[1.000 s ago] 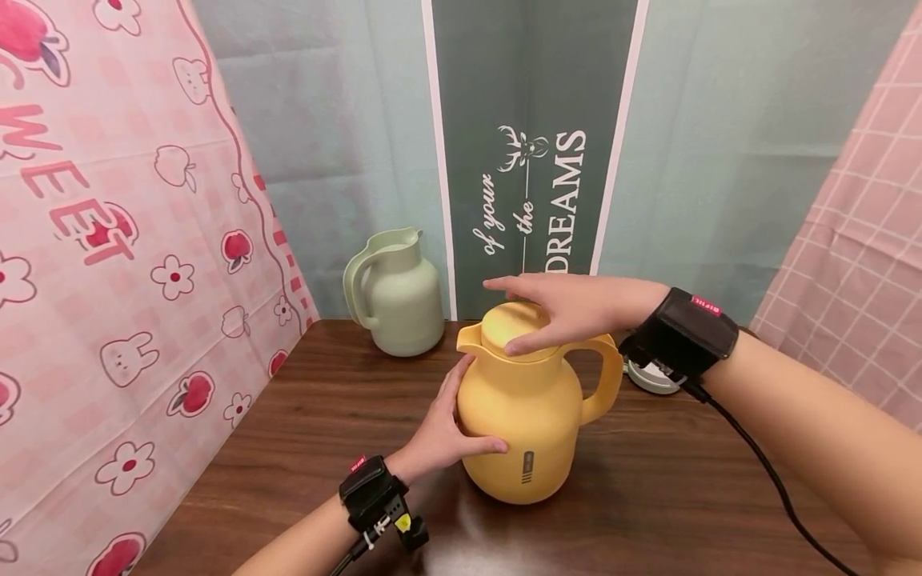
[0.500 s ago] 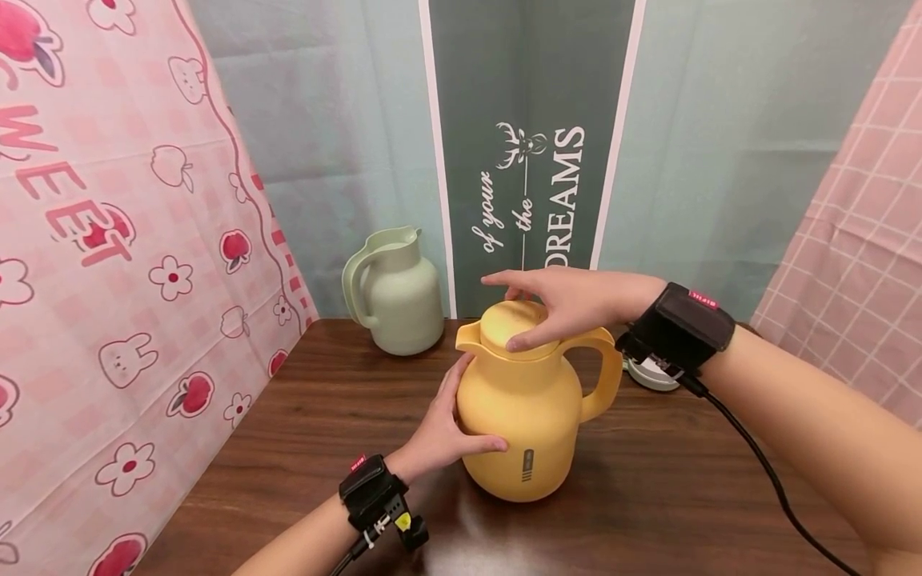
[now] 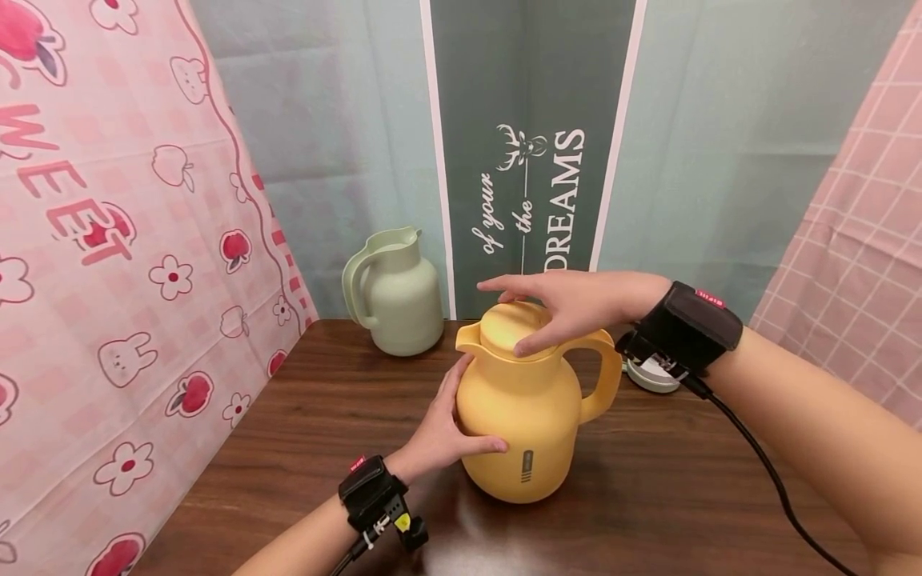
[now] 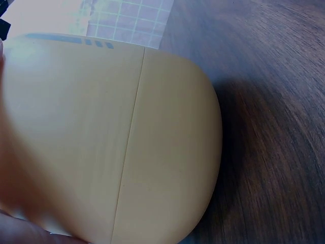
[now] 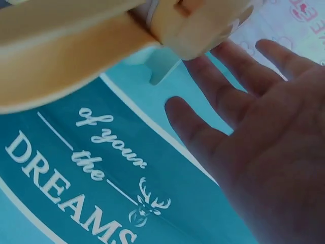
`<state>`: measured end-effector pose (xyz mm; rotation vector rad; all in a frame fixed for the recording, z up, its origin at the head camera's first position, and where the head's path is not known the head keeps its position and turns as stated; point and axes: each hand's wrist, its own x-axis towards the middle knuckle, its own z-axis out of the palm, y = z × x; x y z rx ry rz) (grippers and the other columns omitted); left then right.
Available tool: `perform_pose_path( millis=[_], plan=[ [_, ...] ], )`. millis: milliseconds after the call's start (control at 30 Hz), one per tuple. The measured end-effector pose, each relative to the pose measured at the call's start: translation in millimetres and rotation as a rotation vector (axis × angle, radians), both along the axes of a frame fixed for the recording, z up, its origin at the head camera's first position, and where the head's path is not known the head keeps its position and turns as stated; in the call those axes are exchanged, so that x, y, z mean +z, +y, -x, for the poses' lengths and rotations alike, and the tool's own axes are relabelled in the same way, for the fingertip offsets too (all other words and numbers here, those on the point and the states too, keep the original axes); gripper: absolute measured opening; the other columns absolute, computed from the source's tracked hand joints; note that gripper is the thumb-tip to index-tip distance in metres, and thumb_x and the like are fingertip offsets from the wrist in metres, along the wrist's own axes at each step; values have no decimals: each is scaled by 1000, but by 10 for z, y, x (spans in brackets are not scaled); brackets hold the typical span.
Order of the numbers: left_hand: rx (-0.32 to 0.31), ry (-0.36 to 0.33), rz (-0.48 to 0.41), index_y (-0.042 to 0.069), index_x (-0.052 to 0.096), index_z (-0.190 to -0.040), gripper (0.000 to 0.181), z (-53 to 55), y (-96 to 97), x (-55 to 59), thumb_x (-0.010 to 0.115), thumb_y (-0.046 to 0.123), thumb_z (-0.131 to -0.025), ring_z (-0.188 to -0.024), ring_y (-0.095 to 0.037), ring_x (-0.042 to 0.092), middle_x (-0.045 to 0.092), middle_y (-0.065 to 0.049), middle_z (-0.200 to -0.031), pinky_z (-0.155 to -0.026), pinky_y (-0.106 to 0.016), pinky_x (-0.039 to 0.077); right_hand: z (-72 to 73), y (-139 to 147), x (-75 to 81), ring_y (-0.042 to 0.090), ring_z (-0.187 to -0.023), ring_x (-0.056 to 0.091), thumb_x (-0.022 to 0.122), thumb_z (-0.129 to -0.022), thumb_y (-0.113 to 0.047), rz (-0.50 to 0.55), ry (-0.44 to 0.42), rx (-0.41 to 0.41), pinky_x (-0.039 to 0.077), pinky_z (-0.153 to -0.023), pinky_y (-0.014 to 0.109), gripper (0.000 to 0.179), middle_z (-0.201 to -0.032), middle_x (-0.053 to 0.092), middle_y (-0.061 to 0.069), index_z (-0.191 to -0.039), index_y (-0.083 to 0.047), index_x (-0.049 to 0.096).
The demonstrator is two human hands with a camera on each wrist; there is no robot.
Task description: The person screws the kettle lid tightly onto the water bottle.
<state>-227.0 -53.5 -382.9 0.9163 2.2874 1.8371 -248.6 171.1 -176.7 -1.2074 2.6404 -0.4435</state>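
Observation:
A yellow thermos jug (image 3: pixel 520 416) stands upright on the wooden table, its spout to the left and its handle (image 3: pixel 603 380) to the right. My left hand (image 3: pixel 448 424) holds the jug's left side, thumb across the front and fingers round the back. In the left wrist view the jug's lower body (image 4: pixel 167 137) fills much of the picture. My right hand (image 3: pixel 569 308) grips the round yellow lid (image 3: pixel 507 326) from above, thumb on its near edge. The right wrist view has fingertips against the lid's side (image 5: pixel 203 25), while the lowest finger stands off it.
A pale green jug (image 3: pixel 405 300) stands at the back left, against the curtain. Behind my right wrist lies a round, pale item (image 3: pixel 654 376) with a green rim, partly hidden. Pink cloths hang at both sides. A black cable (image 3: pixel 756 460) trails from my right wristband.
My right thumb has shifted slightly to the right along the lid's near edge, and its forefinger tip has moved a little left. My left hand and the jug stay in place.

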Motion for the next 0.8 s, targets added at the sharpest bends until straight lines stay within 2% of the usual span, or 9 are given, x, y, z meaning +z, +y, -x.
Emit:
perform_pose_path(
  millis=[33, 167, 233, 267, 367, 467, 567, 633, 800],
  plan=[
    [-4, -6, 1, 27, 10, -152, 115, -23, -2, 40, 87, 35, -67, -128, -16, 38, 15, -1, -152, -99, -36, 38, -1, -7, -4, 19, -118, 50, 72, -80, -49, -5, 14, -17, 39, -98, 44, 85, -128, 54, 5, -149, -21, 29],
    [5, -3, 7, 30, 10, -151, 114, -31, -1, 46, 87, 36, -67, -127, -14, 39, 16, 1, -151, -99, -35, 38, -14, -58, -57, 16, -104, 55, 68, -77, -62, -38, 156, -95, 43, -91, 40, 88, -116, 58, 2, -146, -17, 36],
    [14, 9, 5, 33, 11, -150, 113, -37, 1, 42, 87, 36, -67, -127, -14, 39, 17, 2, -151, -99, -36, 38, -18, -78, -82, 15, -100, 55, 63, -76, -68, -65, 222, -120, 44, -88, 39, 89, -112, 59, 0, -145, -17, 39],
    [21, 16, 6, 36, 12, -149, 113, -14, 3, 2, 87, 36, -66, -127, -13, 39, 17, 4, -151, -99, -36, 39, -22, -85, -89, 16, -100, 56, 60, -77, -70, -79, 250, -125, 44, -89, 40, 89, -114, 59, 0, -145, -17, 39],
    [21, 23, 2, 37, 13, -149, 112, -16, 1, -6, 88, 37, -66, -126, -13, 39, 18, 4, -150, -99, -37, 38, -24, -72, -75, 18, -115, 52, 54, -81, -71, -90, 227, -104, 40, -96, 43, 86, -129, 54, 1, -146, -18, 36],
    [14, 23, -3, 38, 13, -149, 111, -17, 0, -8, 87, 37, -66, -126, -14, 39, 18, 4, -150, -99, -38, 38, -26, -38, -43, 19, -129, 40, 57, -87, -60, -64, 124, -45, 33, -104, 45, 78, -144, 41, 1, -148, -18, 32],
    [4, 22, -10, 37, 13, -149, 111, -20, -2, 4, 87, 37, -67, -126, -14, 39, 18, 4, -150, -99, -37, 39, -29, -30, -30, 18, -131, 38, 62, -88, -51, -48, 73, -7, 32, -105, 45, 74, -146, 39, -1, -148, -19, 33],
    [2, 20, -13, 36, 13, -149, 111, -19, -2, 11, 87, 37, -67, -126, -13, 39, 17, 4, -150, -99, -36, 39, -33, -46, -41, 18, -127, 42, 63, -86, -52, -47, 99, -25, 34, -102, 44, 74, -141, 44, 0, -147, -19, 36],
    [7, 13, -6, 33, 13, -149, 110, -15, -7, 12, 87, 36, -67, -127, -13, 39, 16, 3, -151, -99, -35, 39, -59, -138, -125, 16, -96, 57, 58, -82, -66, -89, 281, -141, 45, -87, 39, 78, -114, 57, -1, -142, -18, 43]
  ],
)
